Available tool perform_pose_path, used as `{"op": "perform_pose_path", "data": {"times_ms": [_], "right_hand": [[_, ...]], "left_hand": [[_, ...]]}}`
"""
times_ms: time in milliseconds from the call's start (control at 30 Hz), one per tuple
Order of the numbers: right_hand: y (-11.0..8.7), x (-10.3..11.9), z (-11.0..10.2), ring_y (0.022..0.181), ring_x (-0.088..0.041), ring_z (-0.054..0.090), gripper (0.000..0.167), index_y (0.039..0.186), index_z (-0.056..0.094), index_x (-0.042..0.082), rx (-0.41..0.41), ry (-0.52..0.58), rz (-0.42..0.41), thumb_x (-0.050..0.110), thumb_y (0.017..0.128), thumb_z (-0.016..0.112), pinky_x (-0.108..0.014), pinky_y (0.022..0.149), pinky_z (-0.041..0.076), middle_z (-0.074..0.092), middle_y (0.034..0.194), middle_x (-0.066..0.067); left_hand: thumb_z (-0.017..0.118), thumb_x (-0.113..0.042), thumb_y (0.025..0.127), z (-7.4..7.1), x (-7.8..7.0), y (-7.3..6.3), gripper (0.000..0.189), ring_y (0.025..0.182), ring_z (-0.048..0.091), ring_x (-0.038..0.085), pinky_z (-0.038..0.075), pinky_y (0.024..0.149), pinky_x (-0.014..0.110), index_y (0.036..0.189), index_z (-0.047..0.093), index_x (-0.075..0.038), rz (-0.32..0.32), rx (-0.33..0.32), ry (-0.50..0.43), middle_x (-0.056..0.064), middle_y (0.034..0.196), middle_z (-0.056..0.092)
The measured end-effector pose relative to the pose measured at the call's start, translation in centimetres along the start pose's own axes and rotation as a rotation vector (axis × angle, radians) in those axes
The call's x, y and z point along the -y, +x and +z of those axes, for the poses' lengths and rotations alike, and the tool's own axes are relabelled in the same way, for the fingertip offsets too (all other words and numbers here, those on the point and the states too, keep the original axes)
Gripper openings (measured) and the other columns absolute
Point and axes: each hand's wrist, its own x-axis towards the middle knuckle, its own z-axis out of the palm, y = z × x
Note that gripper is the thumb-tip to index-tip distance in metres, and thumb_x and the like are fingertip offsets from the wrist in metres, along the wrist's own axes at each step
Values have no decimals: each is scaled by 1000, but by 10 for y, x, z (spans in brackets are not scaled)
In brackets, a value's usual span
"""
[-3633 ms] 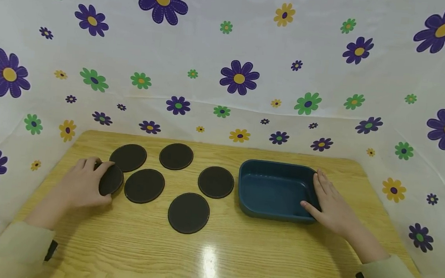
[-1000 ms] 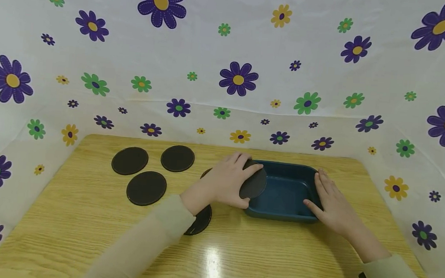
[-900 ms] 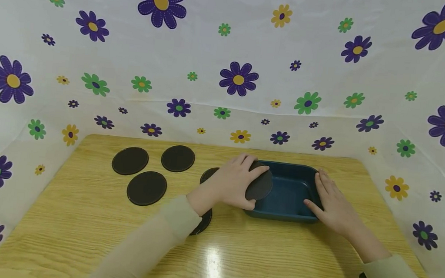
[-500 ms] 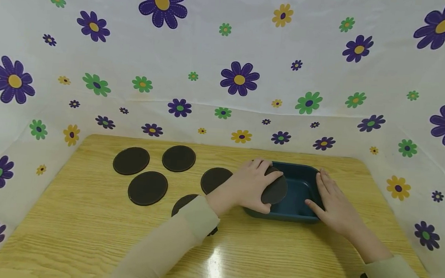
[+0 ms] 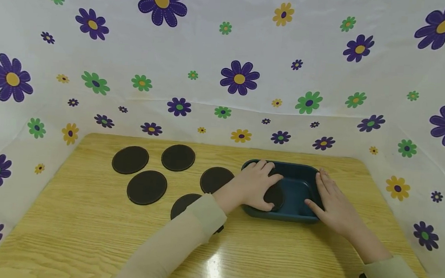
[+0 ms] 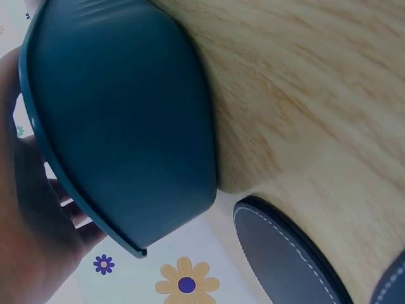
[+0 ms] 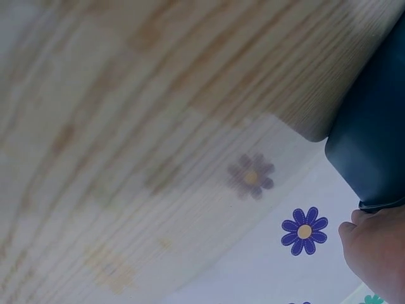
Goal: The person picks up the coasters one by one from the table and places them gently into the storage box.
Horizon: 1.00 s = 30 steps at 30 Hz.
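The tray is laid mouth up, long axis left-to-right. In its left end a disc is half-hidden by the left hand, pinch unclear; its right end is touched by the straight-fingered right hand.

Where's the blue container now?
Head view: the blue container sits right of centre on the wooden table, left hand over its left end, right hand on its right end, five black discs to its left.
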Motion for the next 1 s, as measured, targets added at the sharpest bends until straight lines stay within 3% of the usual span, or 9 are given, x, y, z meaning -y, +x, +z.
{"op": "perform_pose_path", "data": {"times_ms": [267, 733, 1000], "right_hand": [[-1, 3, -2, 164, -48, 7, 93, 165, 10, -13, -1, 15, 0, 46, 108, 54, -49, 135, 1, 7, 174, -33], [-1, 2, -1, 163, -49, 8, 92, 164, 11, -13, -13, 15, -14, 45, 109, 54, -46, 136, 0, 7, 174, -33], [-1, 1, 0, 163, -49, 9, 92, 164, 12, -13, -15, 17, -12, 45, 108, 55, -49, 135, 3, 8, 174, -34]], "left_hand": [[63, -67, 93, -1, 8, -11, 81, 148, 44, 27, 41, 122, 44, 162, 44, -28, -6, 25, -1, 9, 163, 42], [65, -61, 95, -13, 35, -47, 78, 151, 43, 31, 40, 123, 48, 161, 45, -25, -41, -17, -49, 12, 164, 42], [67, -61, 93, -11, 51, -65, 82, 152, 41, 33, 39, 124, 50, 162, 46, -22, -72, -19, -43, 15, 164, 42]]}}
